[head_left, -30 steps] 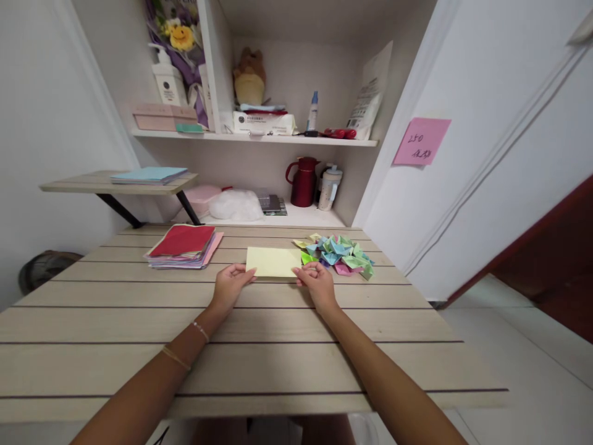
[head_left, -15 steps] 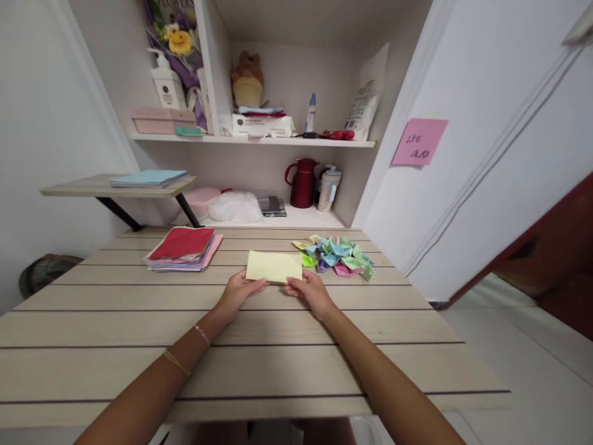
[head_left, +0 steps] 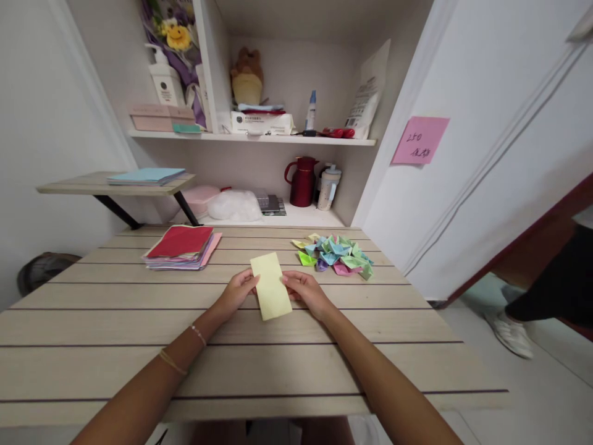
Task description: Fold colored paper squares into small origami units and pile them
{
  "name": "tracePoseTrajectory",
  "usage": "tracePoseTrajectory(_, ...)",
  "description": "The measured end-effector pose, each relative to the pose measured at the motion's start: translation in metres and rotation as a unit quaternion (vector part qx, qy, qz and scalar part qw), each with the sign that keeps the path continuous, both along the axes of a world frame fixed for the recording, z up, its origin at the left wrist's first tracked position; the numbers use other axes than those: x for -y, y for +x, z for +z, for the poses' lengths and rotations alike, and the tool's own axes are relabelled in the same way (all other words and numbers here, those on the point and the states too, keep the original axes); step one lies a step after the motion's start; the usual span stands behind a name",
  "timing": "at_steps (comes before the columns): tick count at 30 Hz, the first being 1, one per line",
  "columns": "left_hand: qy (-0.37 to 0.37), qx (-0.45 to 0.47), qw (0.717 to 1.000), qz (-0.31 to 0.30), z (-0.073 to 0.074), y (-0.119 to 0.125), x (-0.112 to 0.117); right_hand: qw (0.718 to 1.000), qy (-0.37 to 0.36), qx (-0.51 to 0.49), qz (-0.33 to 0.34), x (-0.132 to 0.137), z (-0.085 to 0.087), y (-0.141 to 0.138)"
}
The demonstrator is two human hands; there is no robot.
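In the head view, a yellow paper rectangle (head_left: pixel 271 287) is held over the middle of the table (head_left: pixel 287 377), slanted from far left to near right. Its left edge is pinched by the left hand (head_left: pixel 238 293), its right edge by the right hand (head_left: pixel 306 293). Folded paper pieces (head_left: pixel 337 254) are heaped farther right; a red-topped paper stack (head_left: pixel 183 245) is set farther left.

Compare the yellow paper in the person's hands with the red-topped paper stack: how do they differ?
The yellow paper is held between the left hand and right hand; the red-topped stack lies on the table. The yellow paper is a narrow oblong; the red-topped stack is broader and thicker. The yellow paper shows one colour, the red-topped stack several. Both look flat-topped.
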State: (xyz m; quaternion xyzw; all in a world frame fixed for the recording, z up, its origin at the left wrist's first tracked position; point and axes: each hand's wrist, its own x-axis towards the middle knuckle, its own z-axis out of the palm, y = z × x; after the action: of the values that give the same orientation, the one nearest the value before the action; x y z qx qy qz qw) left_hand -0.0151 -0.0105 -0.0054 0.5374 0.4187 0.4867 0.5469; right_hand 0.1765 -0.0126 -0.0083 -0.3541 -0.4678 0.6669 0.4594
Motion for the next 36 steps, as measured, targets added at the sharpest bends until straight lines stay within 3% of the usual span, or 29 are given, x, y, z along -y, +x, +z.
tracePoseTrajectory(4, 0.024, -0.051, 0.998, -0.021, 0.004, 0.002, 0.005, 1.000, 0.013, -0.001, -0.007, -0.001, -0.005, -0.001)
tracePoseTrajectory(9, -0.029, -0.028, 0.999, -0.025, 0.005, 0.002, 0.007, 0.997, 0.046, -0.009, -0.065, 0.000, -0.004, -0.002)
tracePoseTrajectory(13, -0.072, 0.016, 0.997, -0.001, 0.002, -0.002, 0.005, 0.986, 0.152, 0.037, -0.058, 0.002, 0.000, 0.001)
tracePoseTrajectory(17, -0.091, 0.050, 0.995, -0.006, -0.001, -0.004, 0.004, 0.952, 0.268, 0.142, -0.032, 0.002, -0.003, 0.003)
tracePoseTrajectory(27, -0.089, 0.020, 0.987, -0.130, 0.011, 0.000, 0.016, 0.972, 0.166, 0.100, -0.132, -0.006, -0.007, 0.002)
tracePoseTrajectory(31, -0.084, 0.002, 0.991, -0.102, 0.008, 0.003, 0.016, 0.983, 0.138, 0.024, -0.118, -0.007, -0.008, 0.000)
tracePoseTrajectory(36, -0.079, -0.016, 0.996, -0.048, 0.003, 0.003, 0.011, 0.989, 0.122, 0.007, -0.079, -0.004, -0.009, -0.002)
